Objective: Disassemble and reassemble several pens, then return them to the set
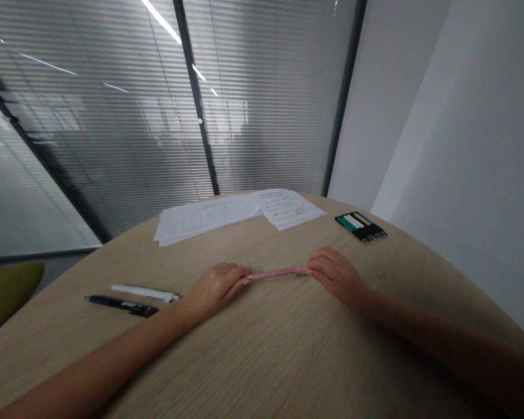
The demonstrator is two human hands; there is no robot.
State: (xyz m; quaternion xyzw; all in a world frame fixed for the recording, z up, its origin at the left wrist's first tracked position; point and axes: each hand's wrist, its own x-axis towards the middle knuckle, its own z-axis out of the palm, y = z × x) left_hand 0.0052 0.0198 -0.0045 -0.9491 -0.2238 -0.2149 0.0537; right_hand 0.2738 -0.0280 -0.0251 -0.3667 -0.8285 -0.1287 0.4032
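Observation:
A slim pink pen (pixel 276 273) lies level between my two hands, just over the middle of the table. My left hand (pixel 219 285) pinches its left end between thumb and fingers. At the other end, my right hand (pixel 335 276) has its fingertips closed on the pen, and a small dark clip-like piece shows beside them. Both ends of the pen are covered by my fingers. Near my left wrist rest a white pen (pixel 142 291) and a black pen (pixel 117 304), side by side; my forearm partly overlaps the black one.
Printed sheets (pixel 209 216) lie toward the far edge of the round wooden table (pixel 262 361), with another page (pixel 286 208) overlapping them. A row of several coloured pens (pixel 360 226) sits at the back right. A green chair (pixel 9 291) stands at the left.

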